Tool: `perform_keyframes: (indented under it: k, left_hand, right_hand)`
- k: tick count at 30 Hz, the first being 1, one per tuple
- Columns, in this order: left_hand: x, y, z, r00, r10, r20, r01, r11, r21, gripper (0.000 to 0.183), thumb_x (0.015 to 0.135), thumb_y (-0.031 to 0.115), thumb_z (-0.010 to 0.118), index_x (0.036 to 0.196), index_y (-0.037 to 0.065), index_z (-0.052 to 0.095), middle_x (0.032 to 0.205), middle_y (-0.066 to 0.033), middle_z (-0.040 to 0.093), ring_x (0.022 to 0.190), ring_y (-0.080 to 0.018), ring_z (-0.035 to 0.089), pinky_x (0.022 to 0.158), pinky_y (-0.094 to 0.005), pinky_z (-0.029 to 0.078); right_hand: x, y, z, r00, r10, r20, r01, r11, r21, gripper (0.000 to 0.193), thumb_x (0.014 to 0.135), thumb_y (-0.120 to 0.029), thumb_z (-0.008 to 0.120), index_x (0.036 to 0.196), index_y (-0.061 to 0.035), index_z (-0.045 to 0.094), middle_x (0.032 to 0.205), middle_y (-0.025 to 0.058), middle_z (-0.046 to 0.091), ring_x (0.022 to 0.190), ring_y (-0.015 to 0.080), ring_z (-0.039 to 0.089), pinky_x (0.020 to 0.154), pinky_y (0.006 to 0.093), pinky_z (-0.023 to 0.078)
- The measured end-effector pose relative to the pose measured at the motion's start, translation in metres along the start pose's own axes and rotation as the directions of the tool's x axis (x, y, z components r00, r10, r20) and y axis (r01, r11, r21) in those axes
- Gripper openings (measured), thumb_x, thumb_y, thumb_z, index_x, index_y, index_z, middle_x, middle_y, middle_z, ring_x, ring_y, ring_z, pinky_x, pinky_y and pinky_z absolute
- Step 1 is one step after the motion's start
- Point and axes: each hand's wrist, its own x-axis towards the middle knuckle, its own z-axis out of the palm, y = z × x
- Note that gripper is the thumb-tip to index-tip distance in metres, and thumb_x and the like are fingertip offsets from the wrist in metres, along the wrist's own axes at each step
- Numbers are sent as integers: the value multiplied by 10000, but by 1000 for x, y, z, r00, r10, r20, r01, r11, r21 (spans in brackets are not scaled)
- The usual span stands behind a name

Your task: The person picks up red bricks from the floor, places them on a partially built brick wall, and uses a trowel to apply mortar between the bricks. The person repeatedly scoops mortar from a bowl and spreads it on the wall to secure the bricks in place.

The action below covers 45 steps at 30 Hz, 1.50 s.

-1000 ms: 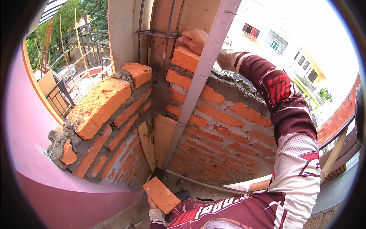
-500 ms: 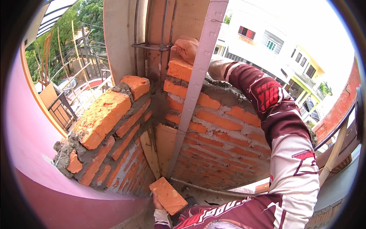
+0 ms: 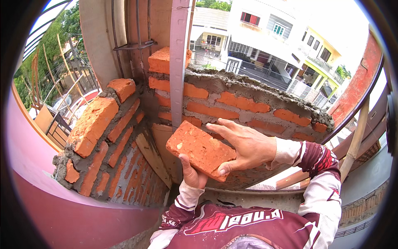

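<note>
My left hand (image 3: 193, 173) grips a loose orange brick (image 3: 200, 148) from below, thumb up along its near side. The brick is tilted in front of my chest. My right hand (image 3: 251, 145) is at the brick's right end, fingers spread and thumb touching its near corner. Beyond them stands the right brick wall (image 3: 242, 101), topped with rough grey mortar (image 3: 265, 87). At that wall's inner end sits an orange brick (image 3: 159, 62), partly behind an upright pale metal strip (image 3: 178, 70). No hand touches that brick.
The left brick wall (image 3: 118, 143) steps up to the corner, with bricks and mortar on top. Steel bars (image 3: 139, 45) rise in the corner beside a board (image 3: 97, 37). A pink curved wall (image 3: 33, 166) is at left, a bamboo pole (image 3: 356, 137) at right. Houses stand beyond.
My right hand has left the brick at the wall's end and come down to the loose brick. My left hand has raised that brick into the middle of the view. The view has shifted right.
</note>
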Motion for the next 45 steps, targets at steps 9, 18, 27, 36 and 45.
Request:
perform_keyframes:
  k: [9, 18, 27, 36, 45]
  left_hand:
    - [89, -10, 169, 933, 84, 351, -106, 993, 46, 903, 897, 695, 560, 1487, 68, 287, 1370, -109, 480, 1314, -252, 478, 1113, -430, 399]
    - [32, -3, 22, 941, -297, 161, 199, 872, 446, 700, 975, 442, 594, 1513, 65, 354, 1427, -175, 517, 1378, -307, 455, 1129, -442, 301]
    - [-78, -14, -140, 734, -458, -502, 644, 704, 299, 536, 999, 453, 513, 1388, 83, 519, 1360, -140, 603, 1230, -296, 588, 994, -538, 379]
    - [-113, 22, -169, 815, -294, -499, 466, 845, 263, 477, 993, 406, 559, 1333, 72, 541, 1266, -131, 655, 1150, -271, 633, 969, -486, 444]
    - [-116, 3, -168, 791, -364, -492, 506, 841, 192, 433, 1002, 346, 556, 1318, 50, 546, 1235, -155, 662, 1127, -292, 647, 943, -471, 492]
  right_hand:
    - [-6, 44, -91, 973, 192, -129, -62, 751, 657, 847, 747, -237, 809, 1475, -64, 412, 1311, 187, 542, 1204, 271, 555, 1051, 359, 441]
    - [50, 125, -114, 981, 176, -80, -123, 888, 443, 792, 710, -152, 803, 1441, -98, 503, 1296, 195, 562, 1117, 257, 626, 949, 352, 543]
    - [97, 140, -107, 977, 211, -7, -182, 856, 483, 815, 686, -236, 786, 1441, -87, 515, 1240, 223, 605, 1018, 283, 671, 897, 359, 559]
    - [95, 161, -97, 989, 141, -53, -106, 901, 421, 795, 698, -314, 765, 1440, -158, 528, 1354, 253, 523, 1242, 332, 541, 1020, 447, 494]
    - [138, 130, -118, 964, 106, -244, -64, 983, 174, 940, 872, -764, 463, 1563, -145, 314, 1592, 206, 290, 1496, 352, 235, 1213, 555, 198]
